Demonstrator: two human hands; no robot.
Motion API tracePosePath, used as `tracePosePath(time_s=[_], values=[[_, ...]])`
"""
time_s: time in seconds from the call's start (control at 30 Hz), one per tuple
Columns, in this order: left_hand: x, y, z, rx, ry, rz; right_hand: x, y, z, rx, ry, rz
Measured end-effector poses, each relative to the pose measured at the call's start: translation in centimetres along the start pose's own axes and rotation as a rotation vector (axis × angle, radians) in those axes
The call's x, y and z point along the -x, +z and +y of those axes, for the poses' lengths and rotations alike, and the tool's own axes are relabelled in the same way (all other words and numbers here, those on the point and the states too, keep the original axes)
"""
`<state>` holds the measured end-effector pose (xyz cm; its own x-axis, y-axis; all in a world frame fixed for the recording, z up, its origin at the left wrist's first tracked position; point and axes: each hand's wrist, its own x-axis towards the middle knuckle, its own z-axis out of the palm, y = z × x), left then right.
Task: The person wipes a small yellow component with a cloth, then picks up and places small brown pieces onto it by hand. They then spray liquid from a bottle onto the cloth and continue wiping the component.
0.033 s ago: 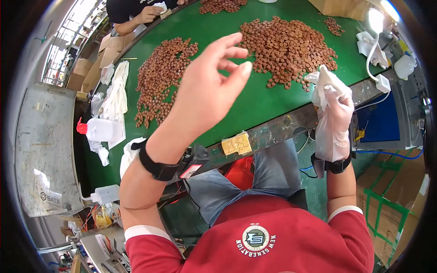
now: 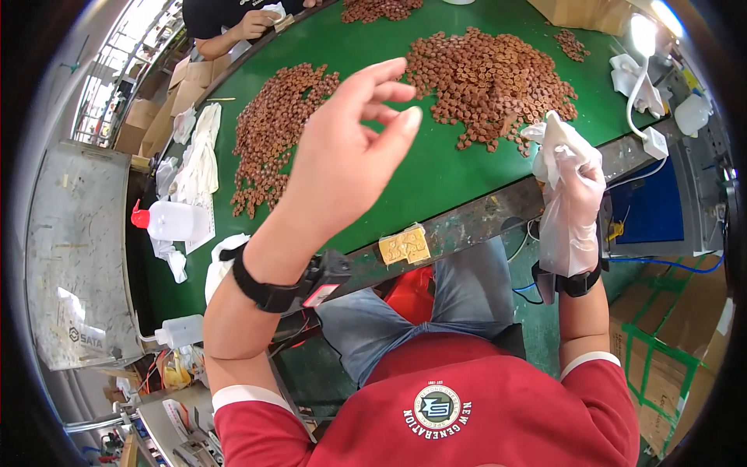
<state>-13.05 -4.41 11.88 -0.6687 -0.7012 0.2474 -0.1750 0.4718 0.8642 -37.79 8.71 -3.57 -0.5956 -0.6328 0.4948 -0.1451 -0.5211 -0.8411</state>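
The bare left hand (image 2: 350, 156) is raised above the green table top (image 2: 436, 187), fingers loosely spread and curled, gripping nothing. The right hand (image 2: 572, 202) wears a thin clear plastic glove (image 2: 562, 152), its loose end bunched up at twelve o'clock of the fist; the fingers are closed on that film. Behind the hands lie two heaps of small brown round pieces, the large heap (image 2: 490, 78) at one o'clock and the long heap (image 2: 276, 136) at eleven. At nine o'clock stands a white squeeze bottle with a red nozzle (image 2: 173, 221) beside white cloths (image 2: 198, 159). A yellow block (image 2: 405, 246) sits on the table's near edge. Another person's hand (image 2: 253, 25) works at the far rim
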Motion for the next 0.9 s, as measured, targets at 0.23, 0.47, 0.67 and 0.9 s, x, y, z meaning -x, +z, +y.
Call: tracePosePath(time_s=[0.23,0.47,0.67,0.9], values=[[4.8,-8.2,-1.8,-0.517,-0.051,-0.043,0.0,-0.5,-0.7,0.035,0.197,0.044],[10.0,-12.9,-7.8,-0.945,-0.033,-0.251,-1.1,-0.8,-0.6,-0.099,0.233,-0.064],[10.4,-12.6,-10.1,-0.982,0.023,-0.316,-0.8,-1.0,0.1,-0.062,0.230,0.029],[8.9,-12.8,-9.6,-0.778,-0.235,-0.447,-0.9,-2.6,0.8,-0.015,0.196,-0.081]])
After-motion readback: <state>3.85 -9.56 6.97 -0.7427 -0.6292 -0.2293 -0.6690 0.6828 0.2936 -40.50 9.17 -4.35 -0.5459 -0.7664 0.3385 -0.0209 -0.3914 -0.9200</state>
